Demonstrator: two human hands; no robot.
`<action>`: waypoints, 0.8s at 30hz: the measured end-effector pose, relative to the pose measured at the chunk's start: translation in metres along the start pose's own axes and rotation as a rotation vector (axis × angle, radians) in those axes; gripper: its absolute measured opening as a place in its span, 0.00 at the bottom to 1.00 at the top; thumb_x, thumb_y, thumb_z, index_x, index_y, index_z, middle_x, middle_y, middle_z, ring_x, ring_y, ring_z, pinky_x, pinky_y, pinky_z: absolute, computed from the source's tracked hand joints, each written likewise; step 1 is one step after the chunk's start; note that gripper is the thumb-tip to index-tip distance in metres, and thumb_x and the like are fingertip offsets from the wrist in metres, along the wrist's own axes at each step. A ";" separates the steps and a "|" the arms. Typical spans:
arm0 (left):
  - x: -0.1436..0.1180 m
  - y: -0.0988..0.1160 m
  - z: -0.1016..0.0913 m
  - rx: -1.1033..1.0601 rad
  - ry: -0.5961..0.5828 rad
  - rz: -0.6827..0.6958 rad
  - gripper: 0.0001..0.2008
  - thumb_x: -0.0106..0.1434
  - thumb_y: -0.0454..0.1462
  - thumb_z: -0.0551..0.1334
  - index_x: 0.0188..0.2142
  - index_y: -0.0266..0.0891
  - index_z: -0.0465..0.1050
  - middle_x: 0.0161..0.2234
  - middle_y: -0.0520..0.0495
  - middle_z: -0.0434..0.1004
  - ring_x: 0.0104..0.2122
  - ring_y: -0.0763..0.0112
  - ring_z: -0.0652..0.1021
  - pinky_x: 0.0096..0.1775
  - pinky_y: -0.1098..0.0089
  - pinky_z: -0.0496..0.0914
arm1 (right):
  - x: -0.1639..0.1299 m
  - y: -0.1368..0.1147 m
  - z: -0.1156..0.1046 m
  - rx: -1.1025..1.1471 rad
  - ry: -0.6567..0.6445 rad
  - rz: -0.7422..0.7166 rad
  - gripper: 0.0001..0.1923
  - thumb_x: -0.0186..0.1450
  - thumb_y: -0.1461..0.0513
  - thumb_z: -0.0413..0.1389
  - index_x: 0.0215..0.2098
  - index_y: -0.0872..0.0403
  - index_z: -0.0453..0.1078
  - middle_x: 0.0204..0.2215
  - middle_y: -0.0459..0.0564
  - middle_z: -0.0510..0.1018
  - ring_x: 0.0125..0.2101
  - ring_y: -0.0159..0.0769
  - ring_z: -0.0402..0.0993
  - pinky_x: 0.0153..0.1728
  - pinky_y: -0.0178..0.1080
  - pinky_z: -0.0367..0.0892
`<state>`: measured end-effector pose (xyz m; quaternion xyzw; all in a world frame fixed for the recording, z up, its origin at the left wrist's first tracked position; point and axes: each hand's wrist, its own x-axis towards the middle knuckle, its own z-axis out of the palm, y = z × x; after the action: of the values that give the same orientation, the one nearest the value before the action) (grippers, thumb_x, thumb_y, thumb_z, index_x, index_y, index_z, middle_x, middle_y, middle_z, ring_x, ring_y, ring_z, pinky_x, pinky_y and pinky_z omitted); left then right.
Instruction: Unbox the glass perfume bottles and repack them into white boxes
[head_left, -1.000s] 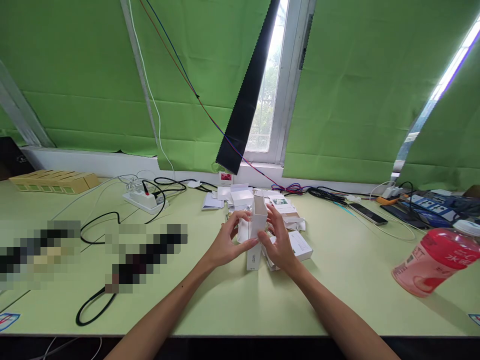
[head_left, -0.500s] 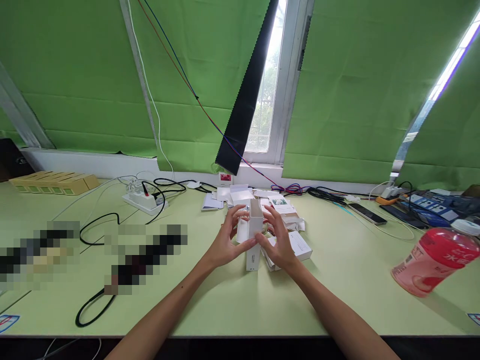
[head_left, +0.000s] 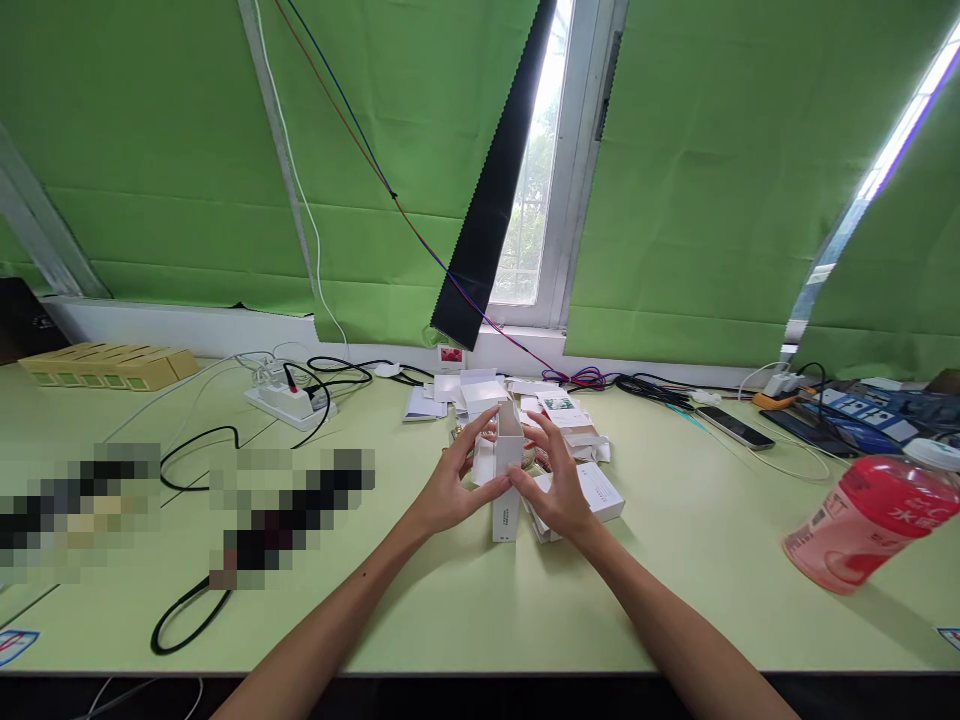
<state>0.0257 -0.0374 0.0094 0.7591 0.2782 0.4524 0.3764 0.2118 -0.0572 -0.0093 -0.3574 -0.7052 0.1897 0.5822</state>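
Observation:
A narrow white cardboard box [head_left: 507, 515] stands upright on the table, its top flaps raised. My left hand [head_left: 459, 480] grips it from the left, the thumb on the near face and the fingers curled toward the far side. From the right, my right hand [head_left: 553, 485] grips the same box, its thumb tip close to the left one. More white cartons [head_left: 600, 490] lie just behind and to the right of the box, partly hidden by my right hand. Beyond them is a pile of flattened and opened white cartons [head_left: 480, 390].
A red-labelled drink bottle [head_left: 862, 525] stands at the right, with a phone [head_left: 733, 427] behind it. A white power strip [head_left: 289, 402] with cables and several yellow boxes [head_left: 112, 366] lie at the left. Black cables [head_left: 652, 390] run along the window side. Two areas at the left are pixelated.
Both hands stay almost still on the box. The raised flap at the box's top has tilted or lowered very slightly.

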 end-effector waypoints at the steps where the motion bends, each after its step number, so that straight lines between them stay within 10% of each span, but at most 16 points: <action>1: 0.000 0.000 0.000 0.003 -0.001 0.001 0.39 0.63 0.44 0.68 0.69 0.56 0.51 0.64 0.44 0.64 0.60 0.58 0.70 0.58 0.58 0.69 | 0.000 0.000 0.000 -0.002 0.000 0.001 0.35 0.65 0.54 0.60 0.67 0.47 0.52 0.56 0.56 0.75 0.53 0.48 0.73 0.48 0.50 0.72; 24: -0.001 0.000 -0.001 0.008 0.015 0.000 0.35 0.62 0.44 0.68 0.65 0.53 0.56 0.63 0.43 0.65 0.60 0.57 0.70 0.56 0.60 0.70 | -0.001 0.004 0.002 -0.062 -0.005 -0.011 0.35 0.65 0.54 0.60 0.67 0.47 0.54 0.54 0.57 0.76 0.54 0.49 0.73 0.51 0.52 0.70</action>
<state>0.0245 -0.0377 0.0096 0.7572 0.2829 0.4568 0.3713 0.2112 -0.0549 -0.0132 -0.3710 -0.7140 0.1656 0.5702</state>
